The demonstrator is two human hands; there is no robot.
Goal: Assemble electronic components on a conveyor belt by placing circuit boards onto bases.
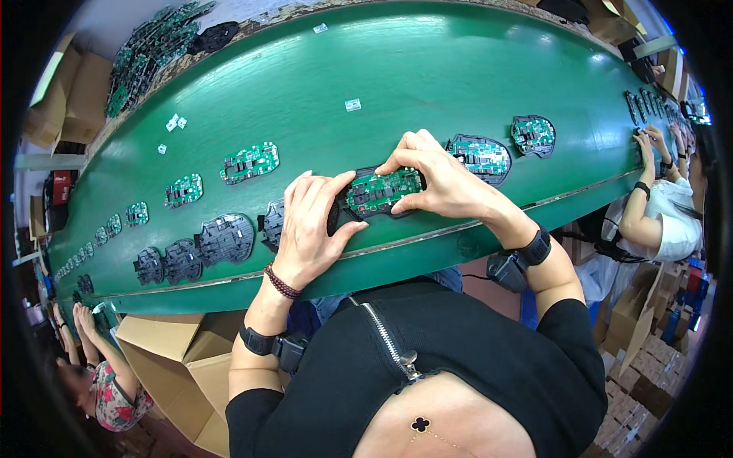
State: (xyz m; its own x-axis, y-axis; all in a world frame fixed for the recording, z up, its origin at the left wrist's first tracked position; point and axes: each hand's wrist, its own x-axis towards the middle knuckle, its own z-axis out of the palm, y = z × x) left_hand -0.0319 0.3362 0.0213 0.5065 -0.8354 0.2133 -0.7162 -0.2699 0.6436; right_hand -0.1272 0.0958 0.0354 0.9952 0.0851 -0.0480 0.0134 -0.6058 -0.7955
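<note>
loaded casing (481,159) sitting toward two-thirty from circuit board (384,191), bare casing (225,237) toward eight-thirty; left hand (309,221) partly hiding neighbouring casing (272,223), its fingers spreading, grip unclear; right hand (439,182) pinching board over mostly covered shell (363,173), near surface (458,91) edge; long axis running roughly nine-to-three.

Legible text: none; small white slip (352,104), lying on green work surface (473,84): dark printed marks, too small to read; second white slip (320,28), near the far edge: marks likewise unreadable; pale slips (172,122), clustered on the left part: marks indistinct; red box (61,185), far left: pale marking, illegible
</note>
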